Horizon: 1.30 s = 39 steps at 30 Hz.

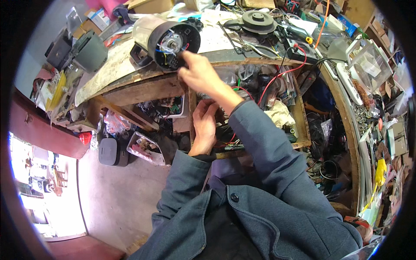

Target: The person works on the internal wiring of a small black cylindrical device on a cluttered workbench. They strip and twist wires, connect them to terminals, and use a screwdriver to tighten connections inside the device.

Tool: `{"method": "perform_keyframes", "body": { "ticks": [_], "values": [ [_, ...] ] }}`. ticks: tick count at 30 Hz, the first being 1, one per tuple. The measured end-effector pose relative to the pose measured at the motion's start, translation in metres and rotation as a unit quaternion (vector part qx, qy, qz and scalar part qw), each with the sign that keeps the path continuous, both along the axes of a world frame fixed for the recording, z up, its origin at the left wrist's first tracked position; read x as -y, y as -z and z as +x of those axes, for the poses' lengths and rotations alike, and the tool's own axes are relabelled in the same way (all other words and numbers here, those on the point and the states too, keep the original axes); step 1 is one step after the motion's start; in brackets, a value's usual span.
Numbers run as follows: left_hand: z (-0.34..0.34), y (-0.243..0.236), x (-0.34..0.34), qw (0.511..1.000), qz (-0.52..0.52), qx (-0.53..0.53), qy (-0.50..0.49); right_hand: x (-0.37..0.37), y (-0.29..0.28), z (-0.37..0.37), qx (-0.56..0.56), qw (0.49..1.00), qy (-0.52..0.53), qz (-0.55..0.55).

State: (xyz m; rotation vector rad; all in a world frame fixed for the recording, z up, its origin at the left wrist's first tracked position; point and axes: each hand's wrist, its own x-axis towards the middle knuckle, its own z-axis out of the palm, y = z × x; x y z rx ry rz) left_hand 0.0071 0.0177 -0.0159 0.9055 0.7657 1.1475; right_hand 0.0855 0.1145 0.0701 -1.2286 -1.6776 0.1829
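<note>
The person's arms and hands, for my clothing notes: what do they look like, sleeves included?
The left sleeve and right sleeve are long, plain and dark blue-grey; a darker cuff edge shows at the left wrist. The left hand and right hand wear no gloves. I see no markings on the sleeves.

Appliance (167, 42) on bench (108, 77), drawer (304, 123) seemingly below

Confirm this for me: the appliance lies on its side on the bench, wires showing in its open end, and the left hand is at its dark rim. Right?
Not quite: the head view shows the right hand at the dark rim, not the left. The rest stands: the appliance lies on its side on the bench, wires showing.
</note>
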Motion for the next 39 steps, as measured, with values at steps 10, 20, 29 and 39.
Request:
{"method": "perform_keyframes", "body": {
  "ticks": [10,20,29,39],
  "values": [
    [0.003,-0.007,0.003,1.0,-0.003,0.019,-0.016,0.018,0.001,-0.005,0.019,0.998,0.013,-0.051],
    [0.006,-0.006,0.004,0.999,-0.004,-0.019,-0.038,0.022,0.002,-0.001,-0.311,0.945,-0.001,-0.103],
    [0.0,-0.002,-0.001,0.998,-0.014,-0.055,-0.013,-0.016,-0.018,-0.002,-0.009,0.986,0.16,-0.045],
    [-0.001,-0.009,0.004,0.998,0.008,-0.047,-0.031,0.007,-0.026,0.038,0.083,0.994,0.07,0.015]
  ]
}}
